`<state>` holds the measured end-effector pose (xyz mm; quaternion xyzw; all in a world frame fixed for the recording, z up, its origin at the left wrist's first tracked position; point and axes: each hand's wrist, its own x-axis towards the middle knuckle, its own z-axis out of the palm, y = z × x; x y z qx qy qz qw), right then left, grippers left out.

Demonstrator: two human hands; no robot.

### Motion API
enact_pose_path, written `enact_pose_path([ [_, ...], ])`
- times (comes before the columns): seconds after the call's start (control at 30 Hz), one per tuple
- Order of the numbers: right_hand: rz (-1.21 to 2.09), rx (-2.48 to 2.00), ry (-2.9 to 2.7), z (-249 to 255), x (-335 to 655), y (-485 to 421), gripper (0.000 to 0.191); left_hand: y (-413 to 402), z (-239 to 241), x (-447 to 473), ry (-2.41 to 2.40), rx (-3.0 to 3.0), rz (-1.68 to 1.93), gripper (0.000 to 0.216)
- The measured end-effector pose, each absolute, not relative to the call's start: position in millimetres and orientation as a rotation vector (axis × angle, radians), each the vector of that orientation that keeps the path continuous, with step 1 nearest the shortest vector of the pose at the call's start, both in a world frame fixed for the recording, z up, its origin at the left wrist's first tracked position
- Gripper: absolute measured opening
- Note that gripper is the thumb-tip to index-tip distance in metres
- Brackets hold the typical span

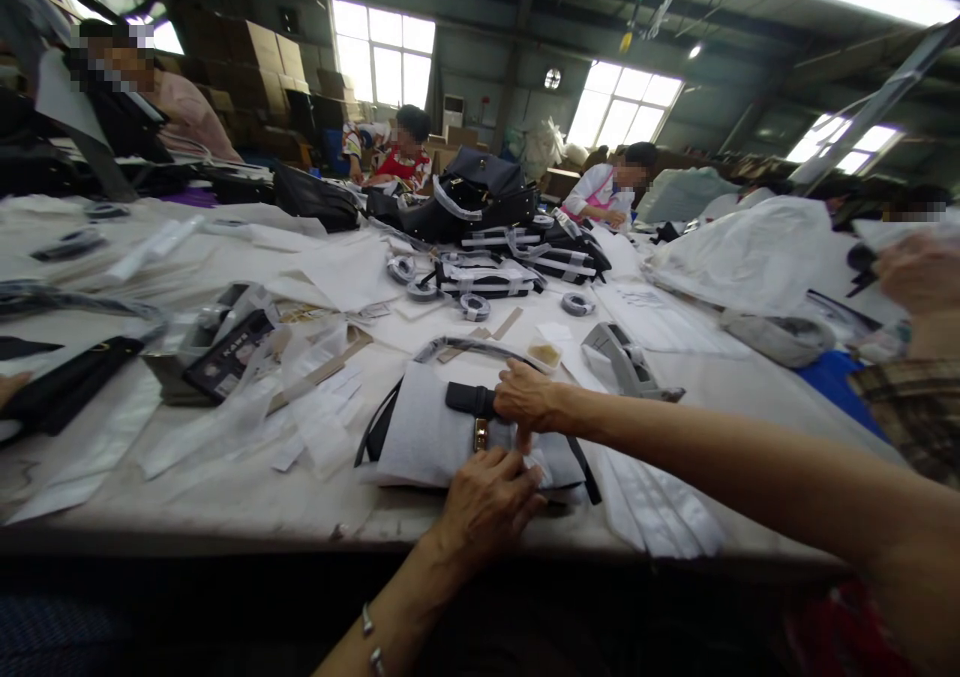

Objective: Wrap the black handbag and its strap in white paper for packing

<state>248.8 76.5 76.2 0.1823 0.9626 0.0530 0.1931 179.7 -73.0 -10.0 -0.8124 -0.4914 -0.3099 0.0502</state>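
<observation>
A black handbag lies on the table in front of me, its body mostly covered by white wrapping paper. Its handle, wrapped in plastic, arches away from me. Across the front sits a black strap tab, with a gold clasp just below. My right hand reaches in from the right, fingers closed at the tab's right end. Low on the bag's front, my left hand rests with curled fingers; what is under its fingertips is hidden. Both hands nearly touch.
A grey tape dispenser stands right of the bag; a box-like holder stands left among loose paper. Behind are tape-like rolls and piled black bags. Co-workers sit across the table; another person's arm is at right.
</observation>
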Motion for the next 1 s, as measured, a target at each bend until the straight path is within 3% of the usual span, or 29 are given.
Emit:
enact_pose_path([
  [0.13,0.309,0.595,2.651,94.7,263.8,97.1,0.042,-74.0,-9.0,178.9,-1.538,-2.509,-0.892,0.017],
  [0.3,0.056,0.852,2.733,86.7,292.5,108.8,0.084,-74.1,-11.4,178.8,-1.541,-2.505,-0.88,0.018],
  [0.37,-0.083,0.932,2.765,74.2,302.9,111.6,0.089,-74.1,-11.3,179.0,-1.542,-2.506,-0.872,0.018],
  [0.6,-0.116,1.213,3.02,71.8,311.9,94.8,0.058,-74.0,-12.0,178.4,-1.541,-2.51,-0.901,0.019],
  [0.73,-0.689,1.095,3.339,47.5,299.1,45.6,0.04,-72.9,-15.3,178.5,-1.527,-2.51,-0.975,0.02],
  [0.83,-0.958,1.055,3.271,16.1,294.4,21.3,0.041,-75.0,-10.6,173.1,-1.415,-2.581,-0.934,0.012],
  [1.0,-0.738,0.974,3.374,-6.0,295.5,21.8,0.04,-92.1,14.0,129.1,-1.356,-2.569,-0.704,0.018],
])
